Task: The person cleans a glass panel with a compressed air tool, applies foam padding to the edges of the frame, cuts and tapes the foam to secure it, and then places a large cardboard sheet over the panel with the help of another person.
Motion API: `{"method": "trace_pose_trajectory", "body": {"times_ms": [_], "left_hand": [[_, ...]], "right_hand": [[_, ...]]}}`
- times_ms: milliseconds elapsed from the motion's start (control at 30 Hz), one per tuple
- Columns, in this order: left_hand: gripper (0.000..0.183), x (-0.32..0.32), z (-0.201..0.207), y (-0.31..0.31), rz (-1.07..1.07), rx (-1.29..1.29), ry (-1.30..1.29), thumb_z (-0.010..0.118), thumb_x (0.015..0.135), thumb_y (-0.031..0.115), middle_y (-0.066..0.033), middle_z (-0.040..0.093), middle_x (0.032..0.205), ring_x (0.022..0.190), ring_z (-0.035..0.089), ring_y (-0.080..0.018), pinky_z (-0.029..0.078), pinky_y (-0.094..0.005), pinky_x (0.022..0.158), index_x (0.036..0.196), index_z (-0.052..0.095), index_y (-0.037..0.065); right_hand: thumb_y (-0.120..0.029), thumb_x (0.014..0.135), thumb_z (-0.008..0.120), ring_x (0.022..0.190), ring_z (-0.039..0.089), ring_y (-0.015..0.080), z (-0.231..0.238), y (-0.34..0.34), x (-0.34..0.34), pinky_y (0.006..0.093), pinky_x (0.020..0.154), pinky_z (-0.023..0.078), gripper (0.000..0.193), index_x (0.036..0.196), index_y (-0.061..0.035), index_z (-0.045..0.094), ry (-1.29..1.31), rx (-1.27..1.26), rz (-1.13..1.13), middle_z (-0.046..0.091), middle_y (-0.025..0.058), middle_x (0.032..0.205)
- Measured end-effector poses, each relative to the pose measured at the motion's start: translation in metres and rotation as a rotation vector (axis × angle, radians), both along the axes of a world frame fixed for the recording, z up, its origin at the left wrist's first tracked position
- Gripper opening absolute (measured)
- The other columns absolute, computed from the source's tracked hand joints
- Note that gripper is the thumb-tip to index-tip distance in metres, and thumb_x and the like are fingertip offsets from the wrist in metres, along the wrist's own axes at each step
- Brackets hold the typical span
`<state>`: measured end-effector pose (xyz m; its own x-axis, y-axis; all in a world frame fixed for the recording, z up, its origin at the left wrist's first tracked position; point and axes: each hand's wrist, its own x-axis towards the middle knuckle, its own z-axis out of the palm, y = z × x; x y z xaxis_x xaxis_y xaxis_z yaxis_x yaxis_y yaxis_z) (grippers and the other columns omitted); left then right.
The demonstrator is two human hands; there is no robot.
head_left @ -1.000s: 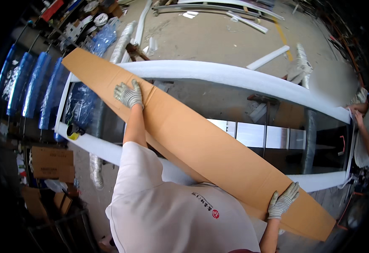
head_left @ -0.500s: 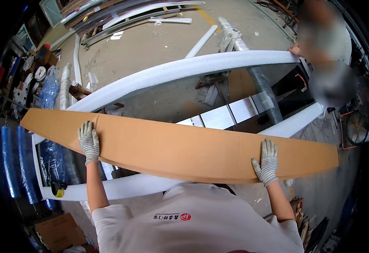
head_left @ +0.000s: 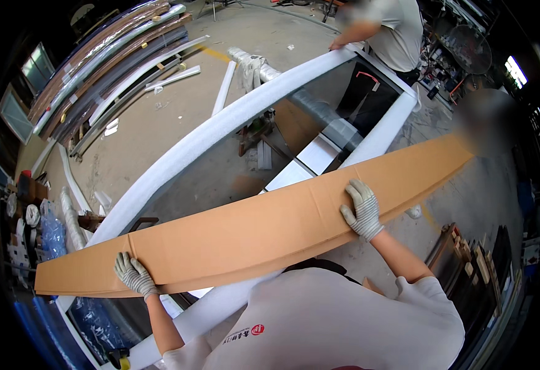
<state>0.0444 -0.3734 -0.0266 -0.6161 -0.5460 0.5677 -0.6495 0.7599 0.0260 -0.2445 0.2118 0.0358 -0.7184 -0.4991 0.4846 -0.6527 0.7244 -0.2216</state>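
A long strip of brown cardboard [head_left: 239,243] with a bowed edge lies slantwise in front of me, across a window-like frame wrapped in white foam [head_left: 177,150]. My left hand [head_left: 135,274], in a striped knit work glove, rests on the strip's left part with its fingers stretched out together. On the right part lies my right hand [head_left: 362,209], gloved alike, its fingers flat and its thumb apart. Both palms are near the strip's close edge, and neither hand is wrapped round it. The cardboard hides part of the frame's near side.
Another person [head_left: 396,37] stands at the frame's far right corner, a hand on its foam. Long wrapped profiles [head_left: 116,55] are stacked at the back left. Offcuts [head_left: 473,265] stand at the right. A tape roll [head_left: 120,359] sits at the frame's near left corner.
My view has turned to the right, so the frame and cardboard now slope up toward the right. Both hands stay on the cardboard. The other person appears farther left in view.
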Motion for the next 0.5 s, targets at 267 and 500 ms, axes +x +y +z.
{"method": "trace_pose_trajectory", "body": {"times_ms": [267,500], "left_hand": [[0.025,0.002,0.021,0.009,-0.081,0.135,0.148,0.047,0.089,0.017,-0.016,0.064,0.102,0.101,0.056,-0.032,0.04,-0.0421,0.096,0.093,0.064,-0.001],[0.027,0.004,0.035,0.022,-0.055,0.17,0.195,0.047,0.092,0.019,-0.0149,0.064,0.102,0.098,0.057,-0.0299,0.041,-0.0406,0.094,0.097,0.064,-0.002]], "right_hand": [[-0.036,0.068,0.072,0.115,0.047,0.0333,-0.037,-0.023,0.128,0.049,0.099,0.036,0.06,0.115,-0.0047,0.052,-0.163,0.134,0.344,0.052,0.014,0.116],[-0.032,0.065,0.071,0.113,0.048,0.0326,-0.042,0.001,0.118,0.0468,0.1,0.035,0.062,0.117,-0.0037,0.052,-0.17,0.293,0.244,0.052,0.0147,0.117]]}}
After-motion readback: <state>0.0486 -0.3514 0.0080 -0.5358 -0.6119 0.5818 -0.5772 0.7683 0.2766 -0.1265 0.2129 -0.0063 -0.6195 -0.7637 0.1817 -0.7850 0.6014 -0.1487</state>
